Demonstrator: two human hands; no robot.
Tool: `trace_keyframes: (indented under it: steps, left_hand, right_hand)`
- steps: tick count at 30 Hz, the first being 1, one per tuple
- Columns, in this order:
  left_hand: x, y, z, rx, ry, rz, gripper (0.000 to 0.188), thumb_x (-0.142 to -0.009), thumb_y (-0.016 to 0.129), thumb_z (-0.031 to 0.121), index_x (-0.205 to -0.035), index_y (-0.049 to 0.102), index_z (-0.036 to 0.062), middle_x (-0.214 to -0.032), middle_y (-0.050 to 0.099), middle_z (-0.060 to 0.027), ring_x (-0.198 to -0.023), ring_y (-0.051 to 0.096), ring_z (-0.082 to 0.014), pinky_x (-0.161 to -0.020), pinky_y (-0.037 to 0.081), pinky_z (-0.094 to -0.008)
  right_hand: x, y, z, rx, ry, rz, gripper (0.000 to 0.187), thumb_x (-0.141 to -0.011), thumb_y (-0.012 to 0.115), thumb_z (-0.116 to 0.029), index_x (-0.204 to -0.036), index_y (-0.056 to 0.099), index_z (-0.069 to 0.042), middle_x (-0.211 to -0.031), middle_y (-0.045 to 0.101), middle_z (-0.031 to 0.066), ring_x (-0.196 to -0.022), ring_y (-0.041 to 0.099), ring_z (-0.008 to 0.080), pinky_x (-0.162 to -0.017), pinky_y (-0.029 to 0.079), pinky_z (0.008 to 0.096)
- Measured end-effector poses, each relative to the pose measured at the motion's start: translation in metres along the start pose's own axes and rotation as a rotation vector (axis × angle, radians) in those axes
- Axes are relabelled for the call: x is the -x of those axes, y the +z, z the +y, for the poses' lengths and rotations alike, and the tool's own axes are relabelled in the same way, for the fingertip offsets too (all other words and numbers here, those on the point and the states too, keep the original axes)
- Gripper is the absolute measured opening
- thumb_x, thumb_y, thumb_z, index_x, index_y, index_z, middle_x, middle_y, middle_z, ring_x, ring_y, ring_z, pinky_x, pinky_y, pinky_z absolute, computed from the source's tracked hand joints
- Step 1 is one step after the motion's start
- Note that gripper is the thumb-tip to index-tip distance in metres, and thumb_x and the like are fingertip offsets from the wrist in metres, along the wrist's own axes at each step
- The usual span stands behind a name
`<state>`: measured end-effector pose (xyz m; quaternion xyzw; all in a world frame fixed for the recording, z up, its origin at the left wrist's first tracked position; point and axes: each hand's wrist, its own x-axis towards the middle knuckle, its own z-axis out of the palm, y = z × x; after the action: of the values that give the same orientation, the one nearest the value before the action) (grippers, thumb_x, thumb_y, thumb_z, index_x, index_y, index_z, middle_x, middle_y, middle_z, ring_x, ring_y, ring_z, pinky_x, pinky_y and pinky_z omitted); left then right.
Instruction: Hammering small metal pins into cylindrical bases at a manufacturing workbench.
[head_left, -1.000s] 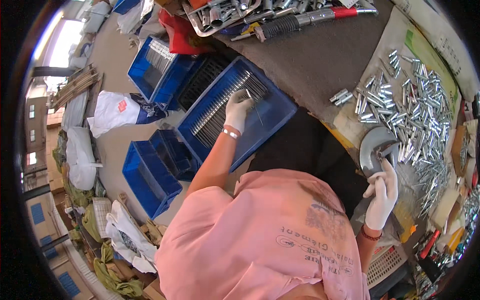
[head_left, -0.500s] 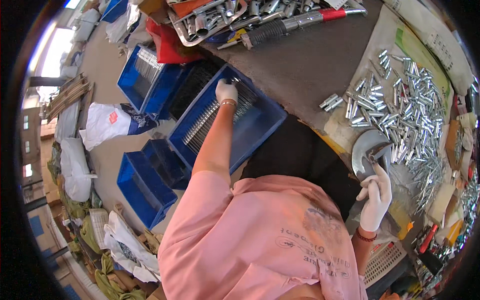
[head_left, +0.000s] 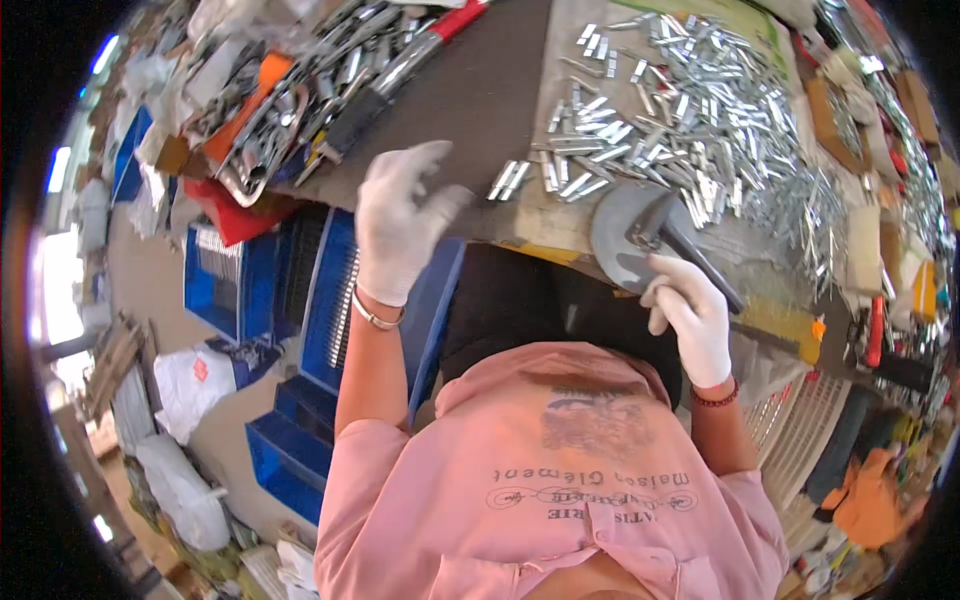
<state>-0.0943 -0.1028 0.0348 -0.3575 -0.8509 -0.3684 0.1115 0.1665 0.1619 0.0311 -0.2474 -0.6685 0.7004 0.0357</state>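
Observation:
My left hand (head_left: 405, 225), in a white glove and a little blurred by motion, is raised at the near edge of the workbench. Its thumb and fingers are spread with nothing visible between them. Just beyond its thumb lie a few short silvery metal sleeves (head_left: 509, 181) side by side. My gloved right hand (head_left: 692, 322) is beside a round grey metal plate (head_left: 615, 235), its fingers curled in; whatever they may hold is hidden. A dark hammer (head_left: 690, 245) rests across the plate, its handle passing close behind the right hand.
A large heap of shiny metal sleeves (head_left: 690, 110) covers the right of the bench. Sockets and wrenches (head_left: 300, 110) are piled at the far left. Below the left forearm stands a blue bin (head_left: 430, 320) with rows of metal parts; further blue bins (head_left: 285, 450) stand on the floor.
My left hand has come up out of the blue bin to the bench edge and opened. My view has turned toward the bench. The hammer's handle now shows beside the right hand.

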Motion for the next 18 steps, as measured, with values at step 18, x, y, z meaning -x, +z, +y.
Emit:
trace_keyframes:
  steps: [18]
  left_hand:
    - [-0.01, 0.036, 0.025, 0.091, -0.152, -0.346, 0.02, -0.093, 0.078, 0.004, -0.112, 0.074, 0.001, -0.1, 0.066, -0.0086, -0.086, 0.065, -0.0187, -0.081, 0.053, -0.0335]
  right_hand:
    - [-0.029, -0.146, 0.005, 1.146, -0.164, 0.815, 0.039, -0.091, 0.081, -0.032, -0.124, 0.071, -0.014, -0.112, 0.074, 0.0129, -0.099, 0.074, 0.0339, -0.086, 0.059, 0.0442]
